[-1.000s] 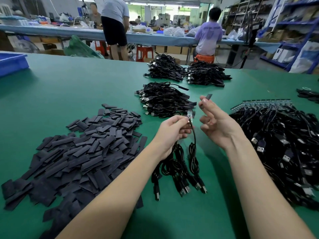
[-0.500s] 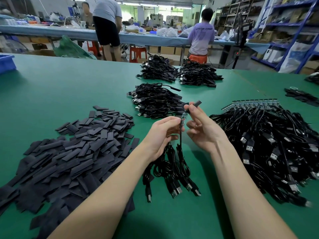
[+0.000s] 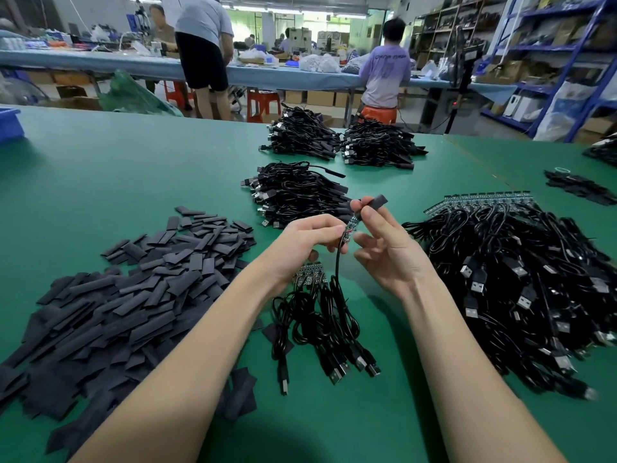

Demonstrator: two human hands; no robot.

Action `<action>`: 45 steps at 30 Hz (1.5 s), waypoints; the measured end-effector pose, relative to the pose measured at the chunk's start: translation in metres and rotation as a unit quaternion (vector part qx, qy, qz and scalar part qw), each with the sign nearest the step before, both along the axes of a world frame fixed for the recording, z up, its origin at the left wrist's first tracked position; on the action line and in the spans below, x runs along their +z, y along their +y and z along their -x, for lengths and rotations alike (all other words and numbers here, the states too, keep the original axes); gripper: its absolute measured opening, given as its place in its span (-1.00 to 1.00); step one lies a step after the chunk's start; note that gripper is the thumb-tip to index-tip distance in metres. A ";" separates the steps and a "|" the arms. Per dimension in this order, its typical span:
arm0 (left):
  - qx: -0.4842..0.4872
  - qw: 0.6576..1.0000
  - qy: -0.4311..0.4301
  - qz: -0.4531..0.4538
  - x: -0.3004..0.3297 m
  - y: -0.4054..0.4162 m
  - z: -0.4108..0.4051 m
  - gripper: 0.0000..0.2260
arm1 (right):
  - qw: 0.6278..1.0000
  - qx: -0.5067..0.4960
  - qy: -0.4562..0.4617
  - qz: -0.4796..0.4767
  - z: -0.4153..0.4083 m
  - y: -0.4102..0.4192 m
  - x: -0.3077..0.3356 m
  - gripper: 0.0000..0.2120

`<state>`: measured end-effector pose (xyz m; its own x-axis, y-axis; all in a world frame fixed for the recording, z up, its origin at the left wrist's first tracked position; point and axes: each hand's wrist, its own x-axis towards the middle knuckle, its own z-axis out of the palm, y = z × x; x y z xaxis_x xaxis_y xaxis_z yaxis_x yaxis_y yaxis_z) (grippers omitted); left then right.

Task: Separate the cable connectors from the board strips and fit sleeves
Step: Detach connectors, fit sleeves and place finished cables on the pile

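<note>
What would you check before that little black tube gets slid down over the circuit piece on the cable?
1. Small green circuit board on the thin black cable held by the left hand: ok.
2. Short black sleeve tube pinched by the right hand: ok.
3. Sleeve mouth lined up at the board's top end: ok, roughly.
4. Sleeve mouth open, not flattened: cannot tell.
5. Board fully separated from its strip: ok, it stands alone.
6. Spare flat black sleeves pile close by on the green table: ok.

Three finished cable bundles (image 3: 300,195), one sleeve heap (image 3: 127,289), two hands (image 3: 387,248).
</note>
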<state>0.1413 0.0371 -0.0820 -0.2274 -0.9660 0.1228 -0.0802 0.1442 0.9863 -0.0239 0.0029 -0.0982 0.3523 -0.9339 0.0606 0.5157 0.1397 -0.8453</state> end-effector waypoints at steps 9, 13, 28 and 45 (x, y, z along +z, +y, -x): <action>-0.050 0.997 -0.053 0.031 0.012 -0.002 -0.014 -0.86 | 0.998 0.053 0.001 0.019 0.003 0.004 0.003 -0.54; -0.067 0.997 -0.023 0.017 0.011 -0.001 -0.012 -0.85 | 0.997 0.067 0.003 0.042 0.003 0.006 0.003 -0.58; 0.106 0.962 -0.122 0.222 0.001 -0.004 -0.001 -0.83 | 0.997 -0.070 0.036 -0.024 0.003 -0.009 -0.009 -0.69; 0.146 0.944 -0.142 0.261 -0.005 -0.007 -0.001 -0.89 | 0.995 -0.053 0.080 -0.026 -0.003 -0.004 -0.011 -0.42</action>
<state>0.1421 0.0306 -0.0870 -0.0560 -0.8174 0.5734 -0.4420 0.5352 0.7198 -0.0207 -0.0007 -0.1089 0.2537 -0.9666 -0.0369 0.3894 0.1370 -0.9108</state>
